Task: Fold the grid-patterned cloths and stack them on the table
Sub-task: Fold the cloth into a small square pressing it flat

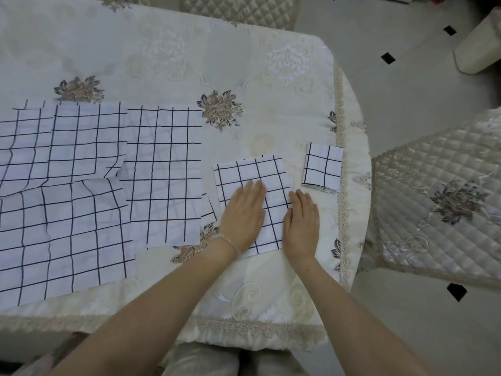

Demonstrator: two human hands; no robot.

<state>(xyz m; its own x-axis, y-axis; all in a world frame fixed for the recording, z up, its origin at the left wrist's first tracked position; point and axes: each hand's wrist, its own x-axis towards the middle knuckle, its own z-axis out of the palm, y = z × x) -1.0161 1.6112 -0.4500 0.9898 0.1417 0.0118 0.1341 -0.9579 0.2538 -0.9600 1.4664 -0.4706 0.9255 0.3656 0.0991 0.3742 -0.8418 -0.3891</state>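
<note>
Both hands lie flat, fingers straight and close together, on a partly folded cloth [253, 191] near the right end of the table [168, 63]. The left hand [244, 213] presses its middle; the right hand [301, 226] rests along its right edge, half on the cloth, half on the tablecloth. A bead bracelet [230, 242] circles the left wrist. Just to the right, apart from the cloth and close to the table's lace edge, sits a small folded cloth [322, 168] — a neat rectangle. To the left, several unfolded cloths [81, 185] lie spread and overlapping, the nearest one [168, 172] just beside the left hand. Quilted chairs [439, 202] stand at the right and far side of the table — one cushion shows a flower motif
</note>
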